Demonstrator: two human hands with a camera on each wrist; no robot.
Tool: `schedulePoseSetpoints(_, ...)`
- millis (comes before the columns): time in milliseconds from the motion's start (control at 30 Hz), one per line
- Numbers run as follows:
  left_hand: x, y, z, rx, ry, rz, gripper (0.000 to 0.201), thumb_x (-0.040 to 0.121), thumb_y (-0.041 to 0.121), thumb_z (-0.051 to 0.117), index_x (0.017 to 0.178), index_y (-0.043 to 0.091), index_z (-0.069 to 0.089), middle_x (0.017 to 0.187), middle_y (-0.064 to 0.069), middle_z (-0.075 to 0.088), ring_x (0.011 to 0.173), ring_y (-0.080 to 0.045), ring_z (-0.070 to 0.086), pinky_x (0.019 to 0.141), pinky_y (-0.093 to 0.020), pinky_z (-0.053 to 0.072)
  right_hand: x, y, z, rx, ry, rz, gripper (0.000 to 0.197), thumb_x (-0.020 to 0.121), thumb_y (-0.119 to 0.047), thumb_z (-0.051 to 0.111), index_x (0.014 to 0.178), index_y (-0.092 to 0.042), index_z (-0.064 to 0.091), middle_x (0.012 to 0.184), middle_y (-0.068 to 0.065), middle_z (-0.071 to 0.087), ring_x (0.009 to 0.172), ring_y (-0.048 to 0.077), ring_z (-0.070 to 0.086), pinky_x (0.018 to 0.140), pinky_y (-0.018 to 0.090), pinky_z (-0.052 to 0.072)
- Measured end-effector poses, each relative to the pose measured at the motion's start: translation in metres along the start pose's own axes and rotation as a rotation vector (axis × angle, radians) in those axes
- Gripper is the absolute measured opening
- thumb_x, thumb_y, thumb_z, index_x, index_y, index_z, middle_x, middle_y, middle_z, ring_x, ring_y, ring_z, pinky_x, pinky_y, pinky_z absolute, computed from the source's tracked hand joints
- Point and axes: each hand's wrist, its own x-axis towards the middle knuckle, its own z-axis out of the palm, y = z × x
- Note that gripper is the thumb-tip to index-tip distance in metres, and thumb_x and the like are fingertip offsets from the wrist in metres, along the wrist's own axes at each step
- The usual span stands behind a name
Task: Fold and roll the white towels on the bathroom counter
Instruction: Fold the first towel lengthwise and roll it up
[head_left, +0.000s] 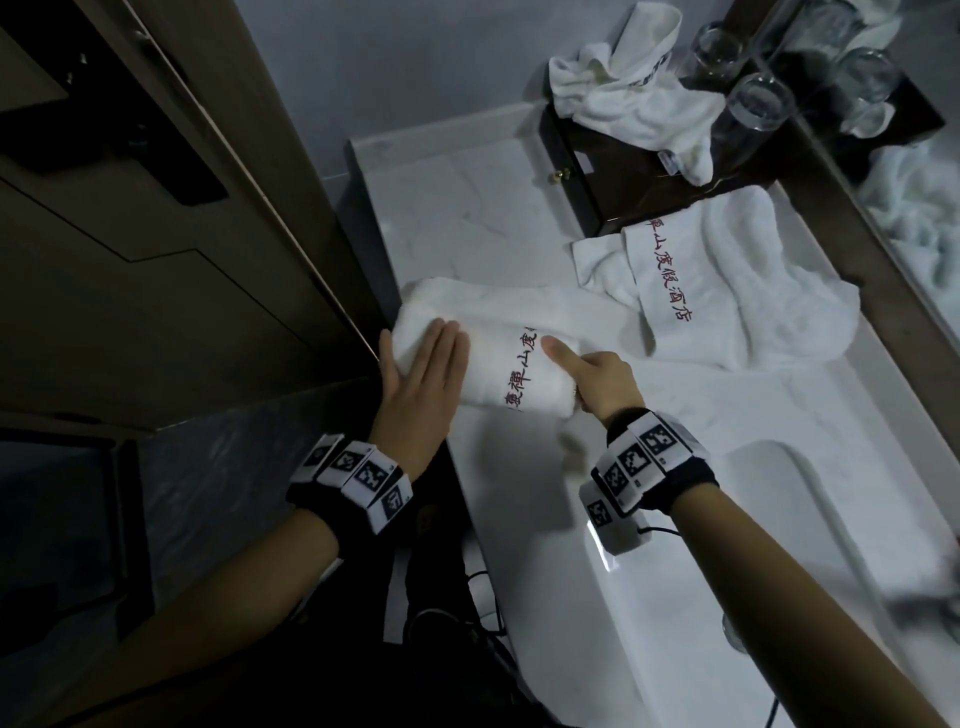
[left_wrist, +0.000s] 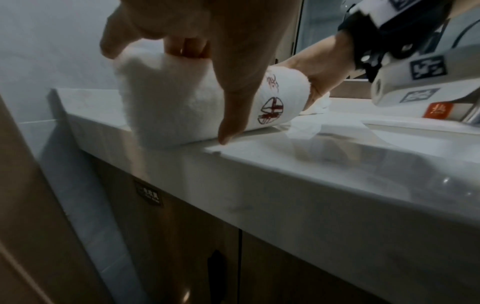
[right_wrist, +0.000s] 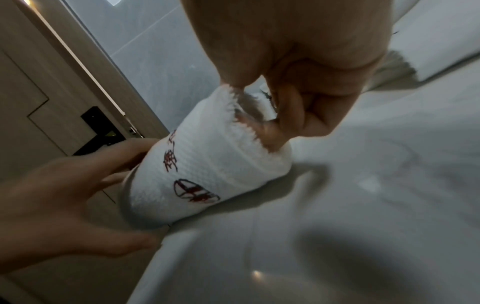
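Note:
A rolled white towel (head_left: 498, 358) with red characters lies on the marble counter (head_left: 467, 208) near its left front edge. My left hand (head_left: 421, 374) rests flat on the roll's left end, fingers straight, with the thumb down its near side (left_wrist: 228, 115). My right hand (head_left: 587, 374) holds the right end of the roll (right_wrist: 207, 168), thumb on top and curled fingers (right_wrist: 283, 115) tucked into the open end. A second white towel (head_left: 727, 291) with red lettering lies loosely spread further back. A third towel (head_left: 634, 98) sits crumpled on a dark box.
Upturned drinking glasses (head_left: 753, 114) stand beside the dark wooden box (head_left: 613, 171) at the back, against the mirror. The white sink basin (head_left: 779, 571) lies to the right of my right arm. A brown door (head_left: 156, 234) stands close on the left, past the counter's edge.

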Motion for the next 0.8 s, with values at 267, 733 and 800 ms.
schedulePoseSetpoints(267,0.051,0.004,0.004,-0.083,-0.144,-0.056,0.055,0.084,-0.001,0.048,0.135,0.009,0.030,0.140,-0.007,0.037,0.140,-0.017,0.022,0.108,-0.067,-0.005,-0.011,-0.007,0.006,-0.130,-0.069,0.035,0.063,0.087,-0.060,0.043,0.055,-0.007,0.055,0.051,0.006,0.063,0.052,0.021,0.061,0.067,0.032,0.052)
schedulePoseSetpoints(733,0.069,-0.051,0.012,-0.424,-0.143,0.250,0.044,0.089,0.008,0.047,0.128,0.029,0.047,0.149,0.004,0.030,0.145,-0.018,-0.006,0.107,-0.049,-0.019,0.016,-0.029,0.027,-0.046,-0.214,-0.105,0.052,0.083,-0.024,0.066,0.126,-0.009,0.041,0.117,0.008,0.056,0.095,0.018,0.053,0.079,0.025,0.037)
schedulePoseSetpoints(800,0.065,-0.041,0.007,-0.878,-0.150,-0.184,0.052,0.085,0.035,0.057,0.127,0.052,0.034,0.152,0.022,0.008,0.143,-0.020,-0.011,0.113,-0.044,-0.009,0.011,-0.029,0.033,-0.055,-0.278,-0.099,0.043,0.086,-0.023,0.059,0.125,-0.011,0.045,0.118,0.008,0.058,0.101,0.021,0.055,0.079,0.026,0.037)
